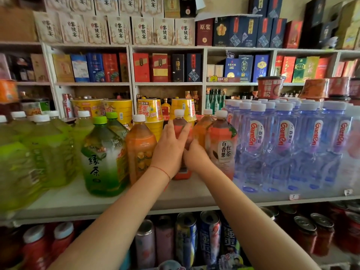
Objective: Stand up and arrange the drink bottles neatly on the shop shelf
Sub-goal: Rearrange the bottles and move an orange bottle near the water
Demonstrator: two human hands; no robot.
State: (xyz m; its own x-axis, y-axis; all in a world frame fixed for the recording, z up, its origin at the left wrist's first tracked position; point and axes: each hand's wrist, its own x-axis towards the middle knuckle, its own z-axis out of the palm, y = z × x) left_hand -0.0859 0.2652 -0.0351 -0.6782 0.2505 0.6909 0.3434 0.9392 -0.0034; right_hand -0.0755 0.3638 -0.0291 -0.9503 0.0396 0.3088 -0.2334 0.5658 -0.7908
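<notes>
I saw both hands wrapped around one upright red tea bottle [180, 123] on the white shelf [116, 199]: left hand [169, 149] high on its body, right hand [194, 156] lower. It stood between an orange juice bottle [140, 151] and a passionfruit tea bottle [222, 145].

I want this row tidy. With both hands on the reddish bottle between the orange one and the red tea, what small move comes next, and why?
Probably ease the reddish bottle forward level with the orange bottle and red tea bottle: left hand and right hand grip it upright, but it stands behind them.
</notes>
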